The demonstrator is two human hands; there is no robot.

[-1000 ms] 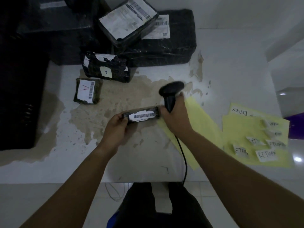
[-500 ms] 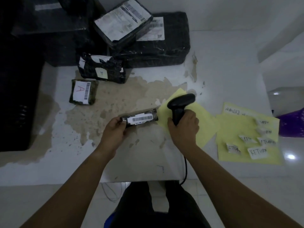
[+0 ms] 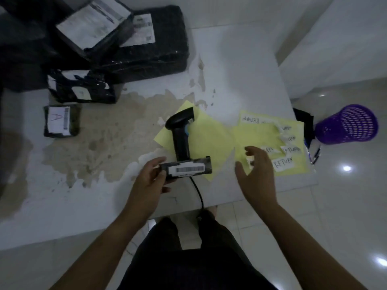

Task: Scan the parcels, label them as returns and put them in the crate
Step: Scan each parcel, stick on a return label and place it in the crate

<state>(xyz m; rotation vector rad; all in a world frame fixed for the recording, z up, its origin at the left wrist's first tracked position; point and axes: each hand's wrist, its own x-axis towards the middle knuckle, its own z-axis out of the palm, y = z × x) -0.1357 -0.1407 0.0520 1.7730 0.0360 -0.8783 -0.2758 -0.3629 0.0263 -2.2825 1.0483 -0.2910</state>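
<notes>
My left hand grips one end of a slim black parcel with a white barcode label, held level just above the table's front. The black barcode scanner lies on a yellow sheet right behind the parcel, its cable running off the front edge. My right hand hovers with spread fingers, holding nothing, over the yellow sheet of handwritten RETURN labels. Several more black-wrapped parcels sit at the back left: a small one marked A, a crumpled one and a big one.
The white table has a worn brown patch in the middle. On the floor to the right stands a purple mesh basket. Pens lie at the table's right edge. A dark mass fills the far left.
My right hand has let go of the scanner, which now lies on the yellow sheet, and has moved right over the RETURN labels. The left hand still holds the slim parcel.
</notes>
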